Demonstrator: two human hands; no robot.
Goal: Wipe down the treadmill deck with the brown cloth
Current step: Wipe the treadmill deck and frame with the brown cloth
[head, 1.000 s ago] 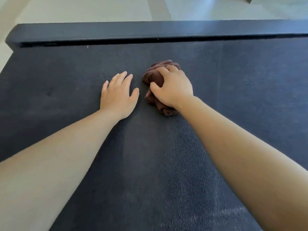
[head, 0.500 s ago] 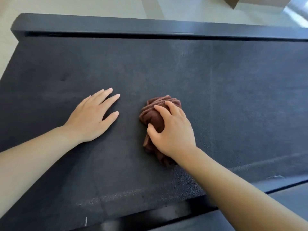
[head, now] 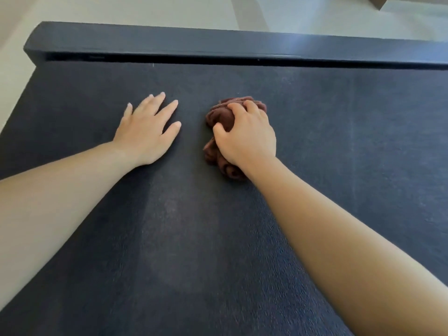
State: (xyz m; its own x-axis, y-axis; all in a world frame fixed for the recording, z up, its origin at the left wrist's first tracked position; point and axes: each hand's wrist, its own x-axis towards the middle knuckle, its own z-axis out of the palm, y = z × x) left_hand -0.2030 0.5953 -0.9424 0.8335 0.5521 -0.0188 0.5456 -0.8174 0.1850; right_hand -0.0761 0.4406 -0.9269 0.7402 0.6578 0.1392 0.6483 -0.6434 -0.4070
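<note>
Head view: right hand [head: 244, 134] clamped over the bunched brown cloth [head: 219, 117], fingers curled into it, pressing it onto the dark treadmill deck [head: 339, 154] near the middle. Left hand [head: 148, 132] lies flat on the deck just beside the cloth, fingers straight and spread, not touching it. Raised black rail [head: 218, 44] along the far edge

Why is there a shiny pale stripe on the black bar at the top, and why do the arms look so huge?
Head view: light glares off the smooth far rail. Head view again: the wide lens stretches things near the frame edges, so the forearms swell, while the left hand and the right hand gripping the brown cloth look small. Shadows on the treadmill deck are soft.
</note>
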